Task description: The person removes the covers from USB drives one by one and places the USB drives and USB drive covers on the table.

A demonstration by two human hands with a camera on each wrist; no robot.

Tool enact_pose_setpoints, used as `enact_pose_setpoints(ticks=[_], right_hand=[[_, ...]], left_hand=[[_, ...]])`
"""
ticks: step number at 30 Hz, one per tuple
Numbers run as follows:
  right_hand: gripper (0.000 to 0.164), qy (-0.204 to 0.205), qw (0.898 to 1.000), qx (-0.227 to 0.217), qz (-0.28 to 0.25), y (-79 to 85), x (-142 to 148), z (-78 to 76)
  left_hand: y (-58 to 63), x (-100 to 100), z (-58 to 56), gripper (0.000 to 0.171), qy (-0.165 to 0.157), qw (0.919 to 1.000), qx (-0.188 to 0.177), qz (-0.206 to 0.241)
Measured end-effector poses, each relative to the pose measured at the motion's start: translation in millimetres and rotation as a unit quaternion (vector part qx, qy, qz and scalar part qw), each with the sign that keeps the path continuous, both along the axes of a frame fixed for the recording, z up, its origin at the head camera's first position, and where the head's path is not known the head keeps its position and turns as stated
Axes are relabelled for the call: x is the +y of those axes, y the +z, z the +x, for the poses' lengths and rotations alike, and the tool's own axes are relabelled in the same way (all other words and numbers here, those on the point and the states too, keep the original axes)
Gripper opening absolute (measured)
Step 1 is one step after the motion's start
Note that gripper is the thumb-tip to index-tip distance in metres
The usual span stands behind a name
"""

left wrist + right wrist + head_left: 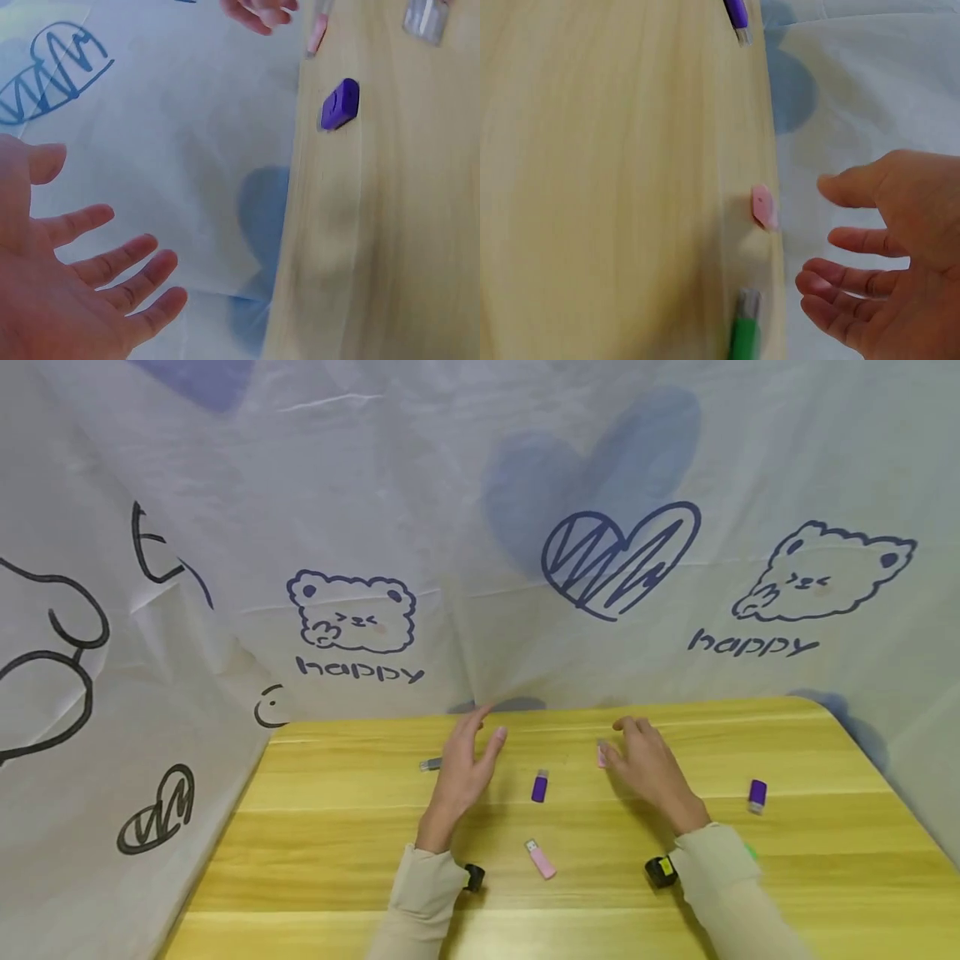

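My left hand hovers over the far left of the table with fingers spread, holding nothing; the left wrist view shows its bare palm. Partly behind it lies a grey USB stick. To its right is a purple USB stick, seen also in the left wrist view. My right hand, its fingers relaxed and slightly bent, is over the far right part; the right wrist view shows nothing in its grasp. A pink USB stick lies near its thumb, partly covered in the head view.
Another pink USB stick lies between the forearms. At the right is a second purple one. A green stick shows in the right wrist view; the right sleeve mostly hides a green thing. Printed cloth hangs behind the table.
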State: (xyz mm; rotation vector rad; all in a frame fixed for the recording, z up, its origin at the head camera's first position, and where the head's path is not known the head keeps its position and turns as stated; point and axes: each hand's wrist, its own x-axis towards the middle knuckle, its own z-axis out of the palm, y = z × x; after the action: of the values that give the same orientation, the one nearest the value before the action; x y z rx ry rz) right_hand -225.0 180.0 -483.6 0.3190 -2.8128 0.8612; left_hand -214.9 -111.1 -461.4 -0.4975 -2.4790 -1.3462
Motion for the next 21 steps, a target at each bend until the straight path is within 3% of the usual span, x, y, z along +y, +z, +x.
enact_pose_setpoints(ticks=[5,11,18,21], right_hand=[[0.042,-0.015,0.999,-0.028,-0.016,-10.6,-10.6,-6.4],[0.043,-0.04,0.996,-0.074,0.002,-9.5,-15.5,-15.6],[0.015,-0.048,0.993,-0.11,0.005,-6.7,-21.7,-20.2],[0.019,-0.052,0.989,-0.137,0.0,-6.7,-24.6,-21.2]], left_hand=[[-5.6,2.2,-0.6,0.051,-0.005,0.9987,-0.026,0.044],[-4.0,12.3,-2.5,0.043,-0.019,0.9983,-0.039,0.039],[-6.6,16.4,0.0,0.039,-0.031,0.9969,-0.053,0.05],[-9.4,14.9,0.7,0.039,-0.032,0.9965,-0.054,0.055]])
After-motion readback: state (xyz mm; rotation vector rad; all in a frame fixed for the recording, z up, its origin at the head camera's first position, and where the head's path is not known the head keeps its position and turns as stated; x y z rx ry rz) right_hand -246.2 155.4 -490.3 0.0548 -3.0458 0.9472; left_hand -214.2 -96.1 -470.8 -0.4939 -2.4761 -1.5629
